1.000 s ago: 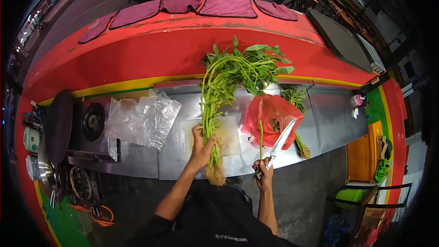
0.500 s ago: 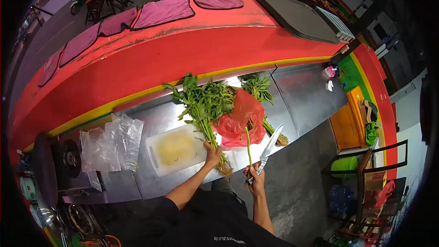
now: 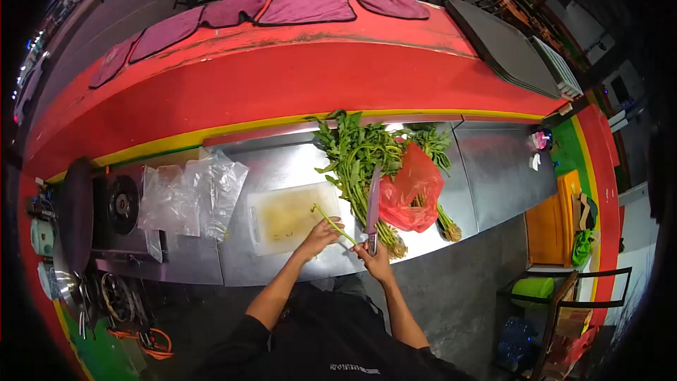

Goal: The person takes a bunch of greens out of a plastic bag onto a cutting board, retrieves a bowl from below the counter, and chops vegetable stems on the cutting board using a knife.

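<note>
My right hand (image 3: pixel 375 259) is closed around the handle of a large knife (image 3: pixel 373 201), its blade pointing away from me. The lower end of a single green stalk (image 3: pixel 325 213) is pinched in that same hand. My left hand (image 3: pixel 321 238) has its fingers about the stalk's middle, over the near right edge of a white cutting board (image 3: pixel 262 236). Just right of the board lies a bunch of leafy greens (image 3: pixel 358 162) with roots toward me, partly behind the knife. A red plastic bag (image 3: pixel 415 190) sits beside it, partly covering another leafy bunch (image 3: pixel 431 142).
Clear plastic bags (image 3: pixel 173 201) lie on the steel counter (image 3: pixel 493 176) left of the board, near a gas burner (image 3: pixel 121 203). A red ledge (image 3: pixel 303 74) behind carries pink cloths (image 3: pixel 307 5) and dark trays (image 3: pixel 501 46). At right stands a wooden chair (image 3: pixel 564 286).
My left hand has let go of the leafy bunch, which now lies on the counter, and has moved to the stalk. The stalk has tilted left over the board. My view has shifted.
</note>
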Available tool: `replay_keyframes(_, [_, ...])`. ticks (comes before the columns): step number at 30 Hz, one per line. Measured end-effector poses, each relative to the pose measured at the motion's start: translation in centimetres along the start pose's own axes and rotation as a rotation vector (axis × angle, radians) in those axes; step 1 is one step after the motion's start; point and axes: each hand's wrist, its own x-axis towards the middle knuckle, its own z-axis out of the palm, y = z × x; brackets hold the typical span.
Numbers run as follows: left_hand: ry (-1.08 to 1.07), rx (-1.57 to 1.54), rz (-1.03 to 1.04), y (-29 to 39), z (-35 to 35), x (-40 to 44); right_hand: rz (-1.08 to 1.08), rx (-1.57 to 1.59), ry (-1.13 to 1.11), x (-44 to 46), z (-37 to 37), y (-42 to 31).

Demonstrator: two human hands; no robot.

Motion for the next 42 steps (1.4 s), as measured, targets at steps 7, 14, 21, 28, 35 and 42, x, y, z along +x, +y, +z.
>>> replay_keyframes(7, [0.314,-0.103,-0.026,5.5,-7.2,-11.1,-0.078,-0.400,-0.142,4.0,5.9,4.0])
replay_keyframes(14, [0.580,0.032,0.029,3.3,-12.3,-14.3,-0.277,-0.939,-0.114,7.9,10.0,7.3])
replay_keyframes(21, [0.434,0.690,0.291,1.4,-11.7,-15.8,-0.454,-0.950,0.202,4.6,11.5,6.0])
replay_keyframes(28, [0.184,1.290,0.196,-0.5,-10.1,-19.7,-0.164,-0.576,0.259,-1.9,9.9,8.5])
replay_keyframes(35, [0.215,1.370,0.200,-2.7,-10.4,-19.4,-0.341,-0.725,0.214,-2.5,6.7,11.9])
replay_keyframes(42, [0.480,1.085,0.431,-4.9,-2.2,-23.6,-0.514,-0.691,0.092,-8.0,4.6,9.7])
